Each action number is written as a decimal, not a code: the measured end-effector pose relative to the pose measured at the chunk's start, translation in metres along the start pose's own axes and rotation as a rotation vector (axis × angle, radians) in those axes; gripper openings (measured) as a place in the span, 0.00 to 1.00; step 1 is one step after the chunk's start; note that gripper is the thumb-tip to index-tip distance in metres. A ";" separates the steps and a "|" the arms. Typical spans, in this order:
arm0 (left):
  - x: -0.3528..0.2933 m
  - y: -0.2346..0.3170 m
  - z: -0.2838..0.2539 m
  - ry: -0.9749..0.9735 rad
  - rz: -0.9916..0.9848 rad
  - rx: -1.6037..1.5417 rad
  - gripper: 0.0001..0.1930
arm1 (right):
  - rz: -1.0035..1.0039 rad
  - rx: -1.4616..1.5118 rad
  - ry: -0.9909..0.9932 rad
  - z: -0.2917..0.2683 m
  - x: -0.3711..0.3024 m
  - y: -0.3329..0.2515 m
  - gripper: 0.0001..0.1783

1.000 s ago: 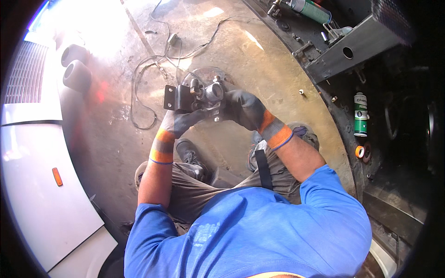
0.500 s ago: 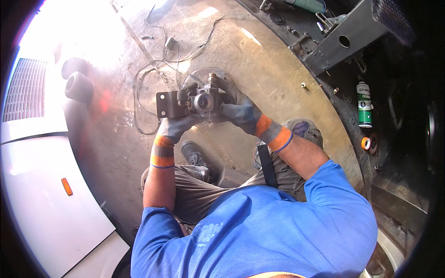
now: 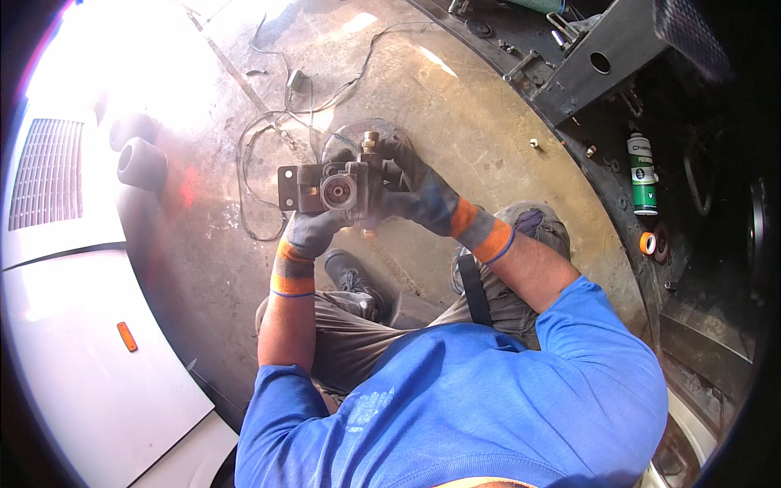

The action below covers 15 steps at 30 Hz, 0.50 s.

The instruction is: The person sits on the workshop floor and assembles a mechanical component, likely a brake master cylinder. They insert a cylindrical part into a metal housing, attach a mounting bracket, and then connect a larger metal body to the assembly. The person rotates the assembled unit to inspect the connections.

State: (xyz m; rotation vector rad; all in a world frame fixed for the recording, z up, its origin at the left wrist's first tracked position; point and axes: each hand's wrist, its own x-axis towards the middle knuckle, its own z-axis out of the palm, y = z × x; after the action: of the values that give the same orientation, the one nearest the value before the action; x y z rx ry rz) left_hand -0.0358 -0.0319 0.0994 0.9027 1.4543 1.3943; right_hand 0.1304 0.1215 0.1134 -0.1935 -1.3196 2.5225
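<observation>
a metal part (image 3: 358,185) held between two gloved hands, over the concrete floor (image 3: 488,154).
the left hand (image 3: 314,234) grips its near edge, below the flat bracket plate (image 3: 290,188); the right hand (image 3: 423,195) curls around its right side. both touch it, so neither is nearer. its long axis runs roughly left to right, round port (image 3: 339,193) facing up, brass fitting (image 3: 371,141) on the far side.
</observation>
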 end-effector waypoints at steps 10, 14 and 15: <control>0.001 0.010 0.007 0.055 0.005 -0.010 0.25 | 0.019 -0.071 -0.029 0.004 -0.001 -0.011 0.44; -0.003 0.000 -0.004 0.044 -0.048 0.051 0.25 | 0.039 0.004 -0.103 0.004 -0.002 -0.012 0.42; -0.002 0.002 -0.001 0.054 -0.047 0.049 0.26 | 0.050 0.025 -0.116 0.002 -0.002 -0.009 0.42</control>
State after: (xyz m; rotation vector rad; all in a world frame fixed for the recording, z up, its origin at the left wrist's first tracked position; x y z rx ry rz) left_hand -0.0365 -0.0343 0.1011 0.8623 1.5469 1.3627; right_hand 0.1335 0.1243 0.1213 -0.0763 -1.3404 2.6262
